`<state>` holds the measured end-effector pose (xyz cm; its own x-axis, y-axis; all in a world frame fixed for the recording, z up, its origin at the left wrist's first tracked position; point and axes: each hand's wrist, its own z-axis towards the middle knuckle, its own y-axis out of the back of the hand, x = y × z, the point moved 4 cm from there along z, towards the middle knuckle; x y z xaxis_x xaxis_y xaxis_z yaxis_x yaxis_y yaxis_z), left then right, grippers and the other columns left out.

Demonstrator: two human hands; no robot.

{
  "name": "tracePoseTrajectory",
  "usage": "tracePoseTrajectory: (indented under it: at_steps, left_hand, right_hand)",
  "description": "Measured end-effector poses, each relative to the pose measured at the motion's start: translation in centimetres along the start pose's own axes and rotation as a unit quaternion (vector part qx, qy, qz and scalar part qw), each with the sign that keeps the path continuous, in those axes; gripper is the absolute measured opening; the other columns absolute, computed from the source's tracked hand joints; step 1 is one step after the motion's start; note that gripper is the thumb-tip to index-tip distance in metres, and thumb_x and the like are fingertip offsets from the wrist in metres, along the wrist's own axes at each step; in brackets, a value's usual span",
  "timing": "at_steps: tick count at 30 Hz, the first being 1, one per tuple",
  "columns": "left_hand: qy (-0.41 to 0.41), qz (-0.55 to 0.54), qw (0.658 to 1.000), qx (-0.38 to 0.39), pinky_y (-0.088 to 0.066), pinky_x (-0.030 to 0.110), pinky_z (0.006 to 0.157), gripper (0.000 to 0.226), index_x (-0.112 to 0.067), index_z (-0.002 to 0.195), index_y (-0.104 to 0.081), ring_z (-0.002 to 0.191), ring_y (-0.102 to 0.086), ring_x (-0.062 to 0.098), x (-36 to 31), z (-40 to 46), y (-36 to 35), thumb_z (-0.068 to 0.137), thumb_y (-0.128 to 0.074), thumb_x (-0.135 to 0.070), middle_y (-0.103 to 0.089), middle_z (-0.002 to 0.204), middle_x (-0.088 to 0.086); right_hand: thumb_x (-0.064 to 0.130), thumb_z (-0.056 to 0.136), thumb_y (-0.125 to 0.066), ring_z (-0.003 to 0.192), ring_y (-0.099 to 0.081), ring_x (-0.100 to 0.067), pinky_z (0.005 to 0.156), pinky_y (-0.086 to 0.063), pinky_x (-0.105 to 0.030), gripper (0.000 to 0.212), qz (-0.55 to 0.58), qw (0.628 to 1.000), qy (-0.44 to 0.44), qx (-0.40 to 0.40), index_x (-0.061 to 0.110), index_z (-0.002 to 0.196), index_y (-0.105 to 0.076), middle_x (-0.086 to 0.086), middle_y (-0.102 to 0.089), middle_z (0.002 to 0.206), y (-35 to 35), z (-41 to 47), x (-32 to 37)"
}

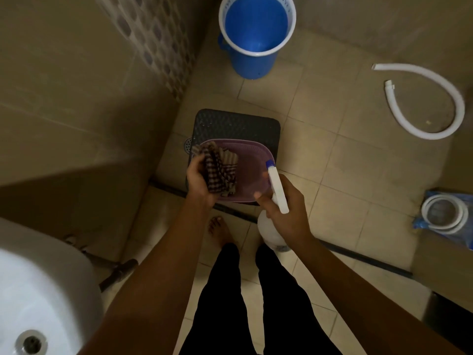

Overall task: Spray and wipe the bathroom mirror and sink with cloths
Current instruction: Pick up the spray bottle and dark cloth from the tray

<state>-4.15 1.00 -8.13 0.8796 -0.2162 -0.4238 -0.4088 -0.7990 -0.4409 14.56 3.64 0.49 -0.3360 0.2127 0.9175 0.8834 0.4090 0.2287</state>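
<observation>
My left hand grips a bundle of checked cloths just above a purple basket. The basket stands on a dark stool in front of me. My right hand is curled round a white spray bottle with a blue nozzle tip, held at the basket's right edge. The white sink with its round drain sits at the lower left. No mirror shows in the head view.
A blue bucket stands on the tiled floor at the back. A white hose curves on the floor to the right, and a coiled hose lies on a blue bag. My feet and dark trousers are below.
</observation>
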Motion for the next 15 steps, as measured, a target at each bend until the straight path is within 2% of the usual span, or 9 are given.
tracePoseTrajectory:
  at_steps: [2, 3, 5, 7, 9, 11, 15]
  left_hand:
    - [-0.010, 0.018, 0.999, 0.046, -0.045, 0.050, 0.103, 0.050, -0.010, 0.115, -0.067, 0.107, -0.063, 0.029, -0.2, -1.0, -1.2, 0.096, -0.045, -0.050, -0.065, 0.116, 0.014]
    - [-0.009, 0.031, 0.998, 0.061, -0.049, 0.048, 0.098, 0.047, -0.012, 0.109, -0.071, 0.103, -0.066, 0.027, -0.3, -1.4, -1.7, 0.098, -0.044, -0.049, -0.068, 0.112, 0.012]
    - [-0.005, 0.043, 0.996, 0.073, -0.054, 0.041, 0.087, 0.033, -0.015, 0.094, -0.076, 0.093, -0.068, 0.023, -0.3, -2.2, -2.4, 0.098, -0.047, -0.029, -0.073, 0.098, 0.007]
    - [0.017, 0.027, 0.998, 0.058, -0.054, 0.038, 0.079, 0.036, -0.013, 0.085, -0.077, 0.086, -0.068, 0.023, -0.2, -2.8, -2.6, 0.095, -0.043, -0.013, -0.075, 0.087, 0.006]
    - [0.038, 0.001, 0.999, 0.024, -0.054, 0.040, 0.078, 0.034, -0.009, 0.094, -0.073, 0.085, -0.068, 0.025, -0.4, -3.2, -2.2, 0.092, -0.038, -0.011, -0.075, 0.088, 0.009]
    - [0.045, 0.001, 0.999, 0.011, -0.054, 0.043, 0.082, 0.033, -0.008, 0.106, -0.068, 0.092, -0.067, 0.027, -0.9, -3.7, -1.8, 0.090, -0.038, -0.011, -0.073, 0.097, 0.010]
    - [0.017, 0.045, 0.997, 0.061, -0.056, 0.043, 0.088, 0.027, -0.010, 0.112, -0.067, 0.096, -0.069, 0.025, -2.7, -5.7, -2.3, 0.092, -0.048, -0.009, -0.074, 0.102, 0.008]
  right_hand:
    - [0.025, 0.084, -0.075, 0.064, -0.058, -0.008, 0.064, -0.054, -0.032, 0.036, 0.005, 1.000, 0.001, 0.002, 0.038, 0.112, -0.057, 0.009, -0.063, 0.076, -0.5, 0.0, 0.3]
    - [0.031, 0.083, -0.074, 0.063, -0.058, -0.008, 0.063, -0.053, -0.029, 0.036, 0.009, 1.000, 0.002, 0.003, 0.035, 0.114, -0.058, 0.010, -0.063, 0.074, -0.8, 0.0, 0.4]
    - [0.033, 0.082, -0.073, 0.063, -0.058, -0.007, 0.062, -0.050, -0.023, 0.038, 0.017, 1.000, 0.004, 0.007, 0.029, 0.117, -0.059, 0.015, -0.061, 0.071, -1.2, -0.1, 0.5]
    - [0.028, 0.085, -0.073, 0.063, -0.057, -0.005, 0.063, -0.047, -0.020, 0.037, 0.015, 1.000, 0.001, 0.011, 0.025, 0.119, -0.059, 0.021, -0.061, 0.069, -1.6, -0.1, 0.5]
    - [0.024, 0.086, -0.074, 0.064, -0.057, -0.003, 0.064, -0.047, -0.020, 0.036, 0.008, 1.000, -0.005, 0.013, 0.022, 0.119, -0.059, 0.026, -0.061, 0.071, -2.1, -0.2, 0.4]
    - [0.022, 0.087, -0.074, 0.066, -0.058, -0.005, 0.064, -0.049, -0.026, 0.034, 0.008, 1.000, -0.012, 0.012, 0.026, 0.117, -0.059, 0.027, -0.062, 0.073, -2.6, -0.5, 0.5]
    - [0.022, 0.087, -0.075, 0.069, -0.059, -0.010, 0.064, -0.052, -0.030, 0.035, 0.011, 1.000, 0.007, 0.007, 0.047, 0.105, -0.057, 0.022, -0.063, 0.075, -3.2, -1.3, 2.5]
